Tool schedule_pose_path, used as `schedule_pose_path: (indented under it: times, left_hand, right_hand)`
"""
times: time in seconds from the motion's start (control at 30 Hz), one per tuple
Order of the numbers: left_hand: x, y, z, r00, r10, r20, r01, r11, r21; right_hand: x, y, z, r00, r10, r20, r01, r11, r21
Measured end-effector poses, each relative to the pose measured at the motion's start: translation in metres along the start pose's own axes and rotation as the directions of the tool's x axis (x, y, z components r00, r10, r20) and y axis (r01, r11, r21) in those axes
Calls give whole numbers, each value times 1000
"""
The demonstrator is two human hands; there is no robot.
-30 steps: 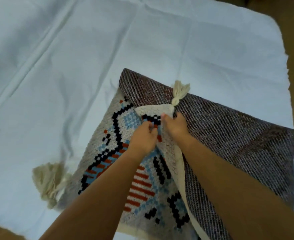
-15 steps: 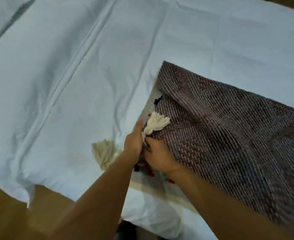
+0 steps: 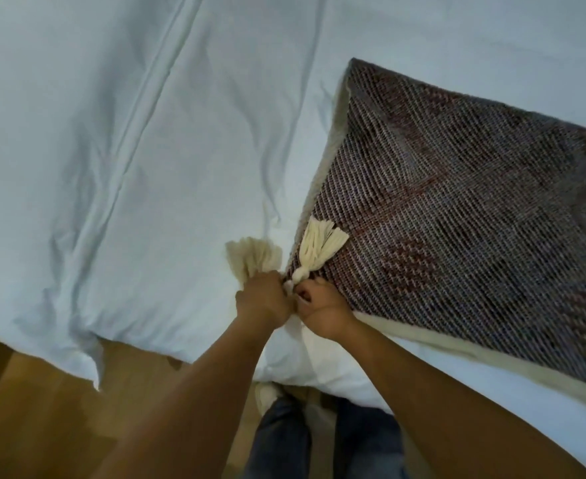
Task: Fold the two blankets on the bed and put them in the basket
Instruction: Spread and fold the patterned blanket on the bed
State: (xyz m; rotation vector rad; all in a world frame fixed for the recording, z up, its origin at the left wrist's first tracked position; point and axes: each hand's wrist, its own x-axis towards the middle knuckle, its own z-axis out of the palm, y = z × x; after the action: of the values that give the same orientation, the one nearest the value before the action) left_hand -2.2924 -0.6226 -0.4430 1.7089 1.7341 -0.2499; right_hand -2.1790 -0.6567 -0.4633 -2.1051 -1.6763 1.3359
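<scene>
Here, left hand (image 3: 263, 299) & right hand (image 3: 319, 307) pinched the folded woven blanket (image 3: 457, 216) at its near corner on the bed (image 3: 111, 167); tassels (image 3: 322, 243) splayed, fingertips hidden, blanket cut off at right.

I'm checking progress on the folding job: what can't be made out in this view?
- Basket and second blanket: not in the head view.
- Blanket: cut off by the right edge.
- Corner grip: fingers of left hand and right hand curl over it.

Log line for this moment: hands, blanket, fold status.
left hand: gripping tassel corner | right hand: pinching matching corner | blanket: folded over, dark reverse up, on bed | basket: not in view
</scene>
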Motion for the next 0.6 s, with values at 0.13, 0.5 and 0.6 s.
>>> schedule_pose_path:
  times: [0.13,0.5,0.6]
  left_hand:
    - [-10,-10,3,989,104,100,-133,927,351]
    - [-37,-65,7,929,-169,330,127,981,146]
    - [-36,-75,1,915,-177,362,148,983,107]
  right_hand:
    - [5,-13,-2,958,285,-10,-211,732,647]
    - [-24,-39,36,994,92,52,-100,977,186]
    - [-41,-32,56,994,33,106,-41,997,73]
